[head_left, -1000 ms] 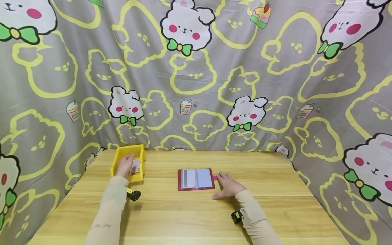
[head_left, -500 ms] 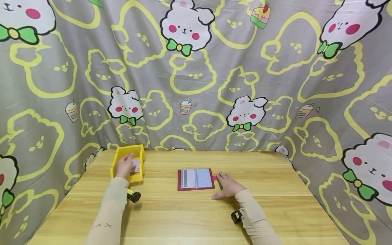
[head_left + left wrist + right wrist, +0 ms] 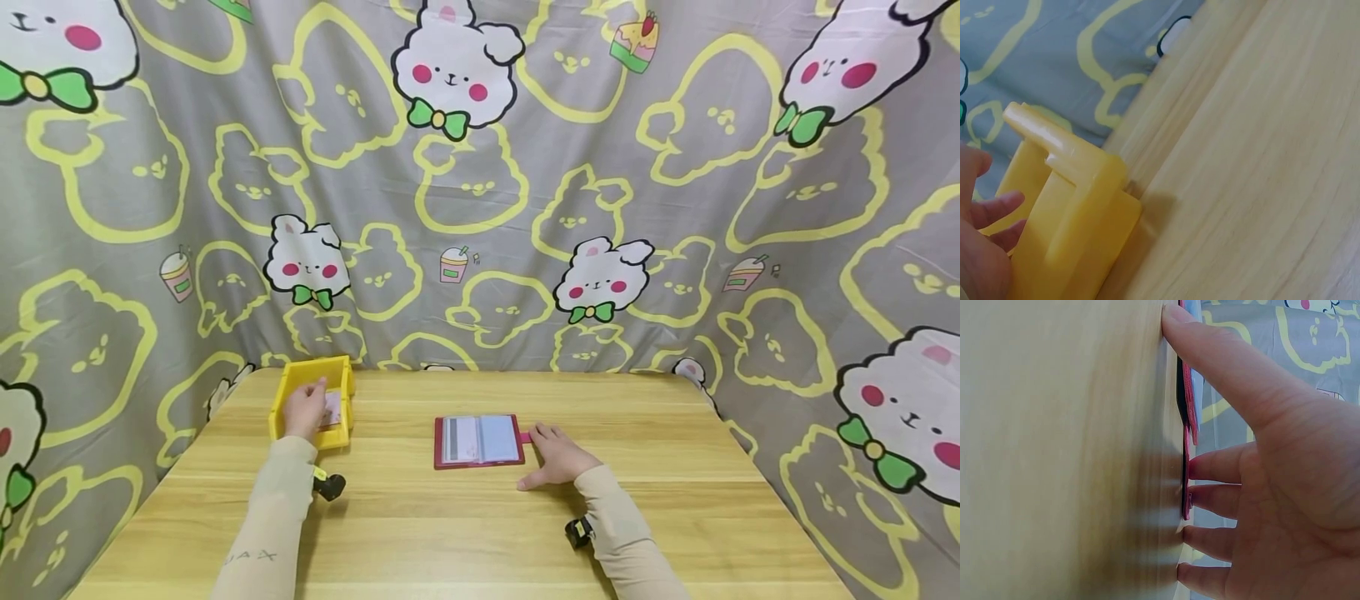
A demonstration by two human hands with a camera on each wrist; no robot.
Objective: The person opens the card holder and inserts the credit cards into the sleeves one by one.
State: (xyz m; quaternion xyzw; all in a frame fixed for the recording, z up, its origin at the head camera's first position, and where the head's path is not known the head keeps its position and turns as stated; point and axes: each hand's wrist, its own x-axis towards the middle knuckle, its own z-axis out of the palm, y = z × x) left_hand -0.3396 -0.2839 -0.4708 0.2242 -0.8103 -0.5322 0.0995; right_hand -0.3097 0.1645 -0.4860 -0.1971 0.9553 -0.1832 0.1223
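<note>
In the head view, my left hand (image 3: 303, 410) reaches down into a yellow plastic bin (image 3: 347, 435) at the left back of the table. A pinkish printed card (image 3: 332, 408) lies in the bin beside it. The left wrist view shows the loosely bent fingers (image 3: 999, 209) inside the bin wall, nothing visible between them; part of the hand is cut off. A red card holder (image 3: 480, 464) lies open mid-table, with clear sleeves and a card in the left one. My right hand (image 3: 558, 457) rests flat with spread fingers, two fingertips on the holder's pink strap (image 3: 1186, 475).
The wooden table (image 3: 450, 533) extends in front of both arms. A grey curtain (image 3: 487, 333) with rabbit prints hangs behind the table and along both sides. A small black camera (image 3: 327, 484) is strapped to the left wrist, and another black camera (image 3: 579, 532) to the right wrist.
</note>
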